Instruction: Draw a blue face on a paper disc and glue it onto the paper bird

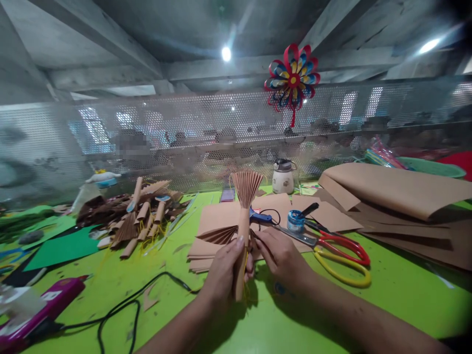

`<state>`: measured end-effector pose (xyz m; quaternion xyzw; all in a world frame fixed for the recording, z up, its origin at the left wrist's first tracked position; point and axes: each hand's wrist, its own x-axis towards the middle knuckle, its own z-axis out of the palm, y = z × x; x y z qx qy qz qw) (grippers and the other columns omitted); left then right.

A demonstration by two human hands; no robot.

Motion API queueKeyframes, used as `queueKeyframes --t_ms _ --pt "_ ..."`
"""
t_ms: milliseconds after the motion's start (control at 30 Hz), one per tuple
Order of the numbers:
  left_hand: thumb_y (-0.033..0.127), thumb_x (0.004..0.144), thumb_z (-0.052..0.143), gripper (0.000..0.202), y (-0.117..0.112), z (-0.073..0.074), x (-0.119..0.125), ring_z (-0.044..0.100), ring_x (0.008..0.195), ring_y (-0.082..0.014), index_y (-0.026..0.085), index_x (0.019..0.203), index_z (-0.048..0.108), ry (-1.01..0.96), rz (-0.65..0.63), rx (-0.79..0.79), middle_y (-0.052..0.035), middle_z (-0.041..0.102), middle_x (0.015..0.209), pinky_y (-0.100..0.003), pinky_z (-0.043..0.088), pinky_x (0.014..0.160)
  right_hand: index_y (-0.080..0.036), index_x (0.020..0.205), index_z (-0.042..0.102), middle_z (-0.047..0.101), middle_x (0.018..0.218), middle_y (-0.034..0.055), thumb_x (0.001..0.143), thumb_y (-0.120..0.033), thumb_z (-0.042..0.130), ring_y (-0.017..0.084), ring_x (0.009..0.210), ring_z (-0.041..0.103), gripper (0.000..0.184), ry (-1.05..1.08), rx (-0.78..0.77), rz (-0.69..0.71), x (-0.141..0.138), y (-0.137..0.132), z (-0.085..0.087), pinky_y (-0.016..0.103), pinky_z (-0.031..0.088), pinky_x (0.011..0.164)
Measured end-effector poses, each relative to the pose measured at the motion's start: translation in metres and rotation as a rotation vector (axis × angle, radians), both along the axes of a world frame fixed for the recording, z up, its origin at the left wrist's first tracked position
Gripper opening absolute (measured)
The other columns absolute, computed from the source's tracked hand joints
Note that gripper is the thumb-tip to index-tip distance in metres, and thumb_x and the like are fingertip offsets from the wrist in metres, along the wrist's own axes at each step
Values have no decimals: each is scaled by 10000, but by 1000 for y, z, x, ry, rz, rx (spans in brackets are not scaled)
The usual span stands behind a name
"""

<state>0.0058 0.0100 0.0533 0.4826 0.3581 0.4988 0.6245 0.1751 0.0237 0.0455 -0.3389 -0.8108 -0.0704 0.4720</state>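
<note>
bare left hand (222, 263), bare right hand (283, 253), bare forearms (342, 302) (slim, smoothly tapered)

Left grip (223, 261) around brown paper tube (244, 227), pleated fan (247, 188) on top, right grip (282, 251) at tube's side, green table (405, 287)

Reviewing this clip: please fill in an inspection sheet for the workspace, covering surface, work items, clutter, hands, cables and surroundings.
Surface: green table, with small dark specks and paper scraps.
Work items: brown paper figure, a tube with a pleated fan at its top and another at its side; scissors lie to the right, handles toward the person.
Clutter: pile of paper pieces with yellow strings, left; blue-stained jar; magenta tool.
Left hand: grips the tube.
Right hand: fingertips at the figure's side; grip unclear.
Cables: black cable, loosely curved across the table.
Surroundings: perforated screen; hanging flower ornament.
</note>
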Motion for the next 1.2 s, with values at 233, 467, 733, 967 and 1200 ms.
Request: queueKeyframes --t_ms 233,467,733,967,1200 --pt "664 858 749 510 -4 -1 3 521 501 -110 175 793 620 12 1 1 -11 612 595 -206 392 501 -165 985 614 643 830 85 1040 -87 423 247 758 600 214 -21 -17 -24 -4 -6 1 372 508 676" --pt "682 852 746 523 -6 -9 10 531 514 -119 179 835 606 -12 17 -3 1 601 589 -208 406 505 -182 945 581 630 799 72 980 -25 443 240 743 578 212 -11 -20 -5 -9 -11 -1 357 490 669" --pt "700 855 739 532 -9 -12 12 514 484 -119 192 794 592 -15 28 39 13 579 572 -219 404 492 -200 899 559 627 788 61 940 -2 469 232 729 569 222 -13 -22 -5 -12 -11 -7 354 484 666" --pt "720 852 734 557 -11 -12 13 516 470 -123 196 746 579 13 33 67 4 582 554 -229 411 490 -195 919 572 622 804 72 927 -15 492 251 747 559 197 -48 -21 -16 -12 -13 -7 375 483 673" --pt "724 859 719 546 -9 -11 13 542 509 -133 199 790 589 17 53 72 6 582 580 -220 399 479 -193 905 580 643 808 85 956 -44 483 250 745 578 185 -54 -29 -25 -11 -13 -2 378 494 665"
